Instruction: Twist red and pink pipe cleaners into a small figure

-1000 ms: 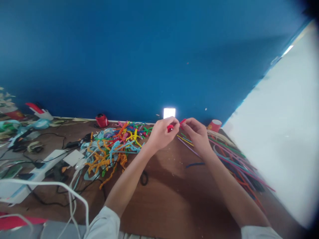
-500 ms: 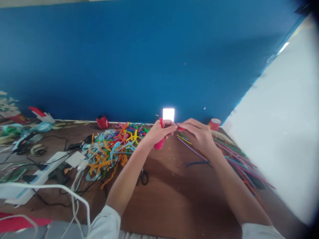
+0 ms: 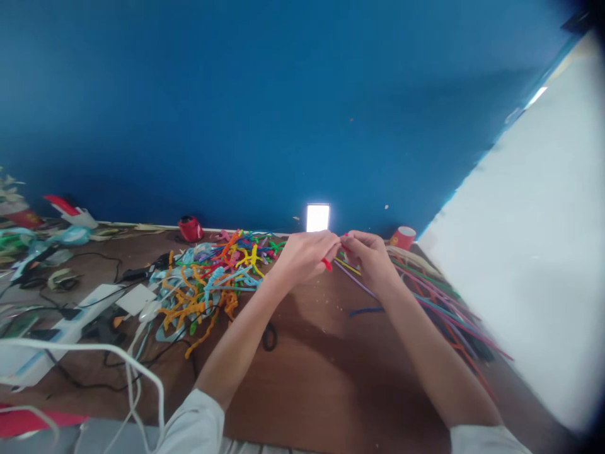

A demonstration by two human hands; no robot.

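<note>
Both my hands meet in mid-air over the far middle of the brown table. My left hand [image 3: 307, 255] is closed, its back turned up, and a red pipe cleaner [image 3: 327, 265] pokes out below its fingers. The rest of that red piece is hidden behind the hand. My right hand [image 3: 369, 255] pinches a bit of red at its fingertips, right against the left fingers. Under my left forearm, the black handle loop of a pair of scissors [image 3: 270, 337] shows on the table.
Tangled coloured pipe cleaners [image 3: 189, 302] lie left. Straight pipe cleaners [image 3: 454, 315] fan out at right, near a red paper cup [image 3: 403, 237]. A bright lit panel [image 3: 317, 217] stands before the blue wall [image 3: 283, 113]. A power strip [image 3: 70, 340] and white cable [image 3: 94, 347] are at far left.
My left hand has turned over, so the pinkish-red bundle seen beneath it earlier is now hidden and a red end shows lower. My right fingers have curled into a tighter pinch.
</note>
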